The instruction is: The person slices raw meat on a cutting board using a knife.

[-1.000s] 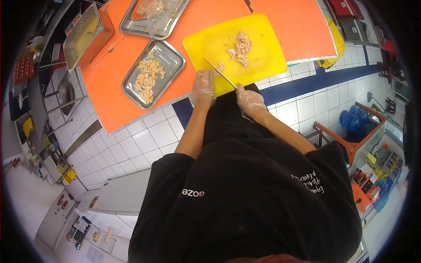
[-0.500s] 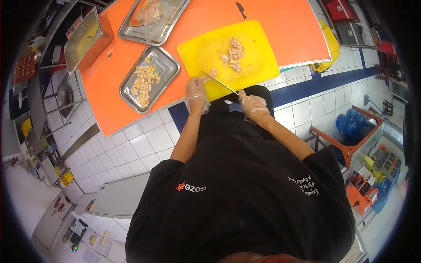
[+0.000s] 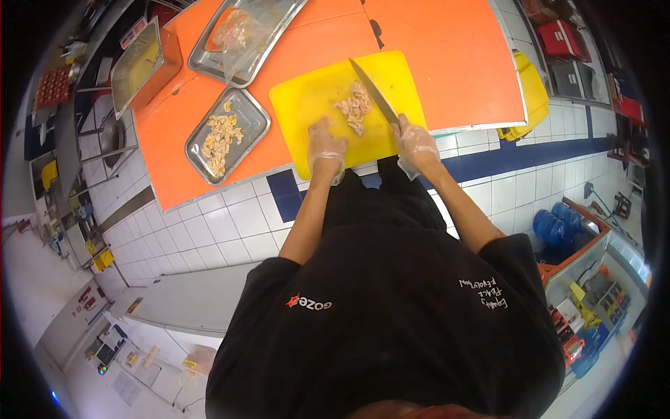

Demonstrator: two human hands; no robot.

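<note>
My right hand [image 3: 417, 145], in a clear plastic glove, is closed round the handle of a long knife [image 3: 375, 92]. The blade slants up and left over the yellow cutting board [image 3: 300, 91], just right of a pile of pale meat pieces [image 3: 355, 107]. My left hand [image 3: 326, 148], also gloved, rests at the board's lower left part, below and left of the pile. Its fingers are slightly bent and apart from the thumb, and nothing shows in them. Left of the board, a small metal tray [image 3: 252, 120] holds more cut pieces [image 3: 222, 140].
The board and trays stand on an orange table [image 3: 460, 70]. A larger metal tray [image 3: 262, 64] with a plastic bag [image 3: 239, 52] lies at the back left, beside a deep metal container [image 3: 165, 70]. The table's front edge is near my wrists.
My right hand has moved right and up, and the knife has swung from the board's lower left to right of the pile. My left hand has moved further onto the board, its fingers less closed.
</note>
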